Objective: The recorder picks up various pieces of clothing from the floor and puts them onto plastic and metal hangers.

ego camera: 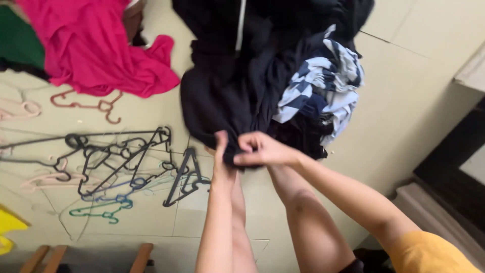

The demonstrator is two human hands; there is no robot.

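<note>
Okay, both hands pinch the near edge of a black garment (pixel 222 96) lying on the pale tiled floor (pixel 404 101). Left hand (pixel 221 151) closed on the hem, fingers curled tight; right hand (pixel 260 150) closed on the same hem just beside it, nearly touching. Garment spreads away from the person, under a blue-and-white checked cloth (pixel 323 76) on its right side. Left of it: pink garment (pixel 96 45), a tangle of plastic hangers (pixel 121 162) in black, pink and teal, near but apart from the hands. Bare legs (pixel 303 217) below the hands.
</note>
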